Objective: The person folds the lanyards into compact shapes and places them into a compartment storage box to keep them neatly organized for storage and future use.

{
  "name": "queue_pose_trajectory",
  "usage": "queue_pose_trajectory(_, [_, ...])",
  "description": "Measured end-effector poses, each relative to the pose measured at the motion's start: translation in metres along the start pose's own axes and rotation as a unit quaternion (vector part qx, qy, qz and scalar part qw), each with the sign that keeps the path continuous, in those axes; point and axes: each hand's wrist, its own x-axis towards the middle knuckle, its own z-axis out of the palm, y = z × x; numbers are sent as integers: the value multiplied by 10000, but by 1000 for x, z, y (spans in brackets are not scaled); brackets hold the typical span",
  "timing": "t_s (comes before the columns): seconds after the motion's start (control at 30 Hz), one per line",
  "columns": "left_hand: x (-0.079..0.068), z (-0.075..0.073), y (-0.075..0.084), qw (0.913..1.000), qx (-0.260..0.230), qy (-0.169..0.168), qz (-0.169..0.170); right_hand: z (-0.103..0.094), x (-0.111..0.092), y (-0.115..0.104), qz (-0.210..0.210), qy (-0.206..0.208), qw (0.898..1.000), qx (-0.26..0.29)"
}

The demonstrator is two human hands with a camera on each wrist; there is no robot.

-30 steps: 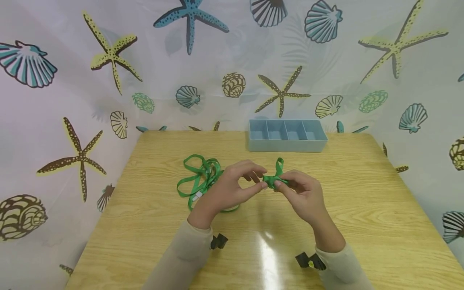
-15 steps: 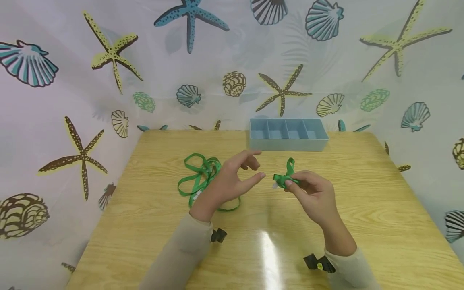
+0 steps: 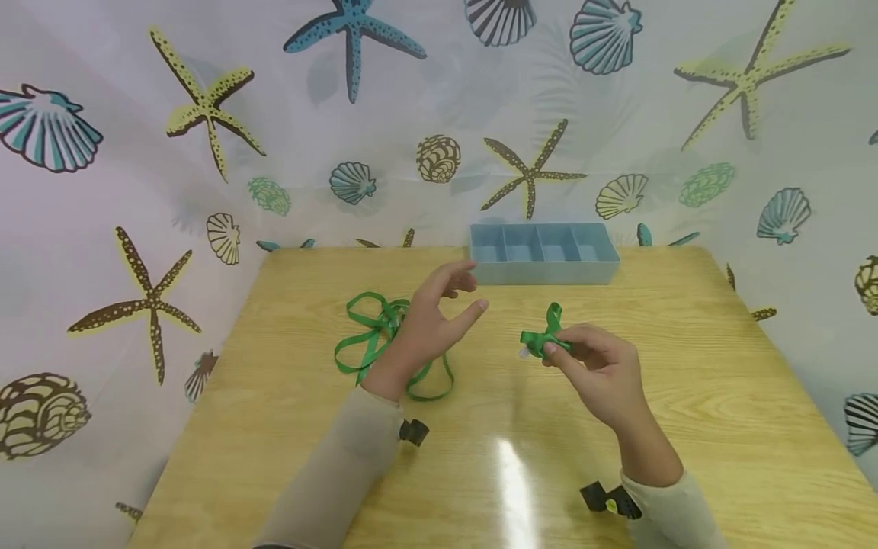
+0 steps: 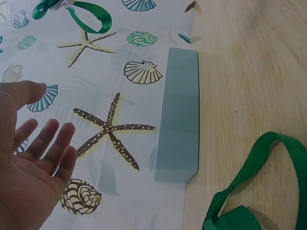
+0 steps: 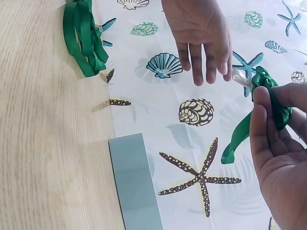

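My right hand (image 3: 607, 374) pinches a bundled green lanyard (image 3: 538, 341) between thumb and fingers, above the middle of the table. Its flat ribbon is wound into a knot with loops sticking out. In the right wrist view, a white plastic end (image 5: 241, 77) pokes from this bundle. To the left, my left hand (image 3: 428, 328) hovers with relaxed fingers spread from the thumb, touching nothing. Partly hidden beneath that hand and forearm, a loose tangle of green lanyards (image 3: 373, 335) lies on the table.
A pale blue box (image 3: 545, 273) with several compartments stands at the back edge of the wooden table (image 3: 720, 396). A white curtain (image 3: 411, 69) printed with starfish and shells hangs behind and along both sides.
My left hand has let go of the bundled lanyard and drawn away to the left and slightly up. The right hand has carried the bundle a little to the right.
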Motion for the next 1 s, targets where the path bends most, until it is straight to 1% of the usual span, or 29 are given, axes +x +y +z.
queue_pose_trajectory(0.07, [3, 2, -3, 9999, 41, 110, -57, -1, -1, 0, 86, -39, 10000, -22])
queue_pose_trajectory(0.23, [12, 6, -10, 9985, -281, 283, -378, -4, -4, 0, 124, -42, 9998, -117])
queue_pose_trajectory(0.3, [17, 8, -12, 9972, -453, 295, -520, -5, -5, -1, 116, -40, 9998, -142])
queue_pose_trajectory(0.43, [27, 11, -16, 9967, -372, 235, -685, -7, -6, 0, 106, -29, 9999, -122])
queue_pose_trajectory(0.53, [34, 15, -21, 9973, -118, 93, -712, -8, -7, 0, 3, 62, 9999, -80])
queue_pose_trajectory(0.63, [42, 20, -26, 9978, 138, -42, -640, -8, -7, 0, -252, 276, 9993, 74])
queue_pose_trajectory(0.7, [48, 23, -30, 9981, 202, -69, -581, -8, -6, 0, -429, 458, 9978, 223])
queue_pose_trajectory(0.77, [54, 25, -33, 9984, 147, -43, -548, -8, -5, -1, -561, 602, 9959, 371])
queue_pose_trajectory(0.83, [60, 26, -38, 9985, -6, 22, -552, -8, -4, -2, -610, 685, 9948, 444])
queue_pose_trajectory(0.9, [67, 26, -42, 9981, -191, 85, -585, -8, -4, -3, -626, 724, 9943, 470])
queue_pose_trajectory(1.0, [75, 26, -50, 9973, -288, 150, -653, -9, -3, -5, -606, 734, 9943, 479])
